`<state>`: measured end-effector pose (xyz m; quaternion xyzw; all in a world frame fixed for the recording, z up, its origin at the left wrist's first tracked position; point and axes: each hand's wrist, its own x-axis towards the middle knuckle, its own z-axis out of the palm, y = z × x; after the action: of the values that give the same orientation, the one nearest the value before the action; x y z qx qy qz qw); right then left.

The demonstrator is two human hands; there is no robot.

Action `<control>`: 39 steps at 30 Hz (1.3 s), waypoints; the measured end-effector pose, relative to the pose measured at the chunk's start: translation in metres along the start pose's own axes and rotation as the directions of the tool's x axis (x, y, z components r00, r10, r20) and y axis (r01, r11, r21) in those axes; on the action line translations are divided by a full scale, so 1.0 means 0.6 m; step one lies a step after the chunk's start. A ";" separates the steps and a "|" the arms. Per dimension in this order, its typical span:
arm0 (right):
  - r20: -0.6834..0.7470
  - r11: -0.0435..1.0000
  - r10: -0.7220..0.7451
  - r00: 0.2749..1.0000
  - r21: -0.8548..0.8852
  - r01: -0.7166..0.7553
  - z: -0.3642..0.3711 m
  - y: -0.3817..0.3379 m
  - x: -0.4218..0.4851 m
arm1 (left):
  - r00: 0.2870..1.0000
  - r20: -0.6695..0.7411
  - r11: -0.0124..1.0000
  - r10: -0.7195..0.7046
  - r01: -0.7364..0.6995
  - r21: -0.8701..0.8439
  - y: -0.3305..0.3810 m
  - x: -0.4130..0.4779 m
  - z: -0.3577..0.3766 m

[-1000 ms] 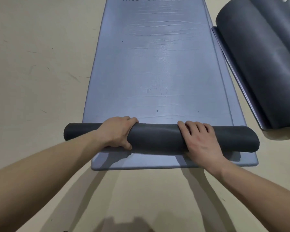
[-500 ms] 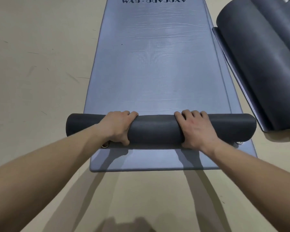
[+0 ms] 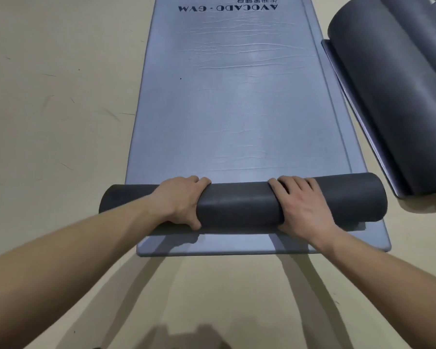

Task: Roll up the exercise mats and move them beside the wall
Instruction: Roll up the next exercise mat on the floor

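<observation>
your left hand point(image 3: 180, 200) and right hand point(image 3: 302, 205) are both wrapped over the dark roll point(image 3: 239, 205), fingers curled down its far side and thumbs tucked at the near side, so each hand is clamped on it. the roll lies crosswise near the near end of the grey mat point(image 3: 232, 109), which stretches flat away from you to the lettering point(image 3: 227, 8) at the far end. a strip of flat mat also shows nearer than the roll; i cannot tell whether that is a second mat underneath.

most of the length looks unrolled, so this is early in the rolling. push forward with both hands at the same pace, because the roll's left end juts past the mat's left edge and an uneven push would likely make it spiral into a cone. press down as you turn it so the layers sit tight, then walk your hands back to the near side together, not one at a time.

the rolled mats point(image 3: 393, 96) lie just beside on the right on the floor point(image 3: 48, 122); steer straight so the right end does not rub them.
</observation>
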<state>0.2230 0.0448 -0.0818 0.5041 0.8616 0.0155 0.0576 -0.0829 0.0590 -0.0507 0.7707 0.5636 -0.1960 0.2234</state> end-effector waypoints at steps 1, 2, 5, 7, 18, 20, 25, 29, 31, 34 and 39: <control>0.059 1.000 -0.008 0.998 0.005 0.007 -0.012 0.005 0.014 | 0.995 -0.100 0.996 -0.030 0.038 0.079 0.005 -0.009 0.018; 0.143 1.000 -0.020 0.990 0.019 0.017 -0.030 0.011 0.029 | 0.978 -0.205 0.986 -0.044 0.076 0.150 0.012 -0.020 0.039; 0.352 0.996 -0.044 0.935 0.092 0.012 -0.083 0.025 0.071 | 0.951 -0.310 0.982 -0.021 0.078 0.174 0.008 -0.024 0.045; 0.463 0.989 -0.046 0.885 0.149 -0.027 -0.113 0.033 0.102 | 0.980 -0.200 0.998 -0.014 0.026 0.054 -0.010 -0.009 -0.005; 0.057 0.999 -0.037 0.998 -0.004 0.037 -0.041 -0.021 0.016 | 0.975 0.222 0.992 0.011 0.017 -0.125 -0.025 0.011 -0.060; 0.125 1.000 -0.020 0.992 0.006 0.019 -0.045 -0.027 0.020 | 0.999 0.032 0.999 -0.040 0.040 0.015 -0.016 -0.009 -0.028; 0.395 0.986 -0.065 0.917 0.166 -0.002 -0.104 0.003 0.096 | 0.943 -0.333 0.958 -0.017 0.111 0.265 -0.012 -0.021 0.037; 0.305 0.999 -0.003 0.952 0.040 -0.010 -0.094 -0.010 0.093 | 0.971 -0.241 0.987 0.013 0.026 0.157 -0.023 -0.001 -0.006; 0.329 0.999 0.006 0.944 0.045 -0.021 -0.097 -0.012 0.090 | 0.974 -0.228 0.987 0.011 0.025 0.156 -0.022 -0.004 -0.009; 0.504 0.989 -0.041 0.862 0.145 -0.038 -0.118 -0.005 0.101 | 0.999 -0.051 0.999 0.003 -0.001 0.046 -0.025 -0.012 -0.013; 0.368 0.991 -0.089 0.925 0.126 0.045 -0.101 -0.019 0.065 | 0.990 0.143 0.999 0.008 -0.001 -0.044 -0.027 -0.005 -0.018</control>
<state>0.1873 0.0751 -0.0260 0.4706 0.8511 -0.1323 0.1915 -0.0989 0.0670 -0.0420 0.7508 0.5486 -0.2377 0.2806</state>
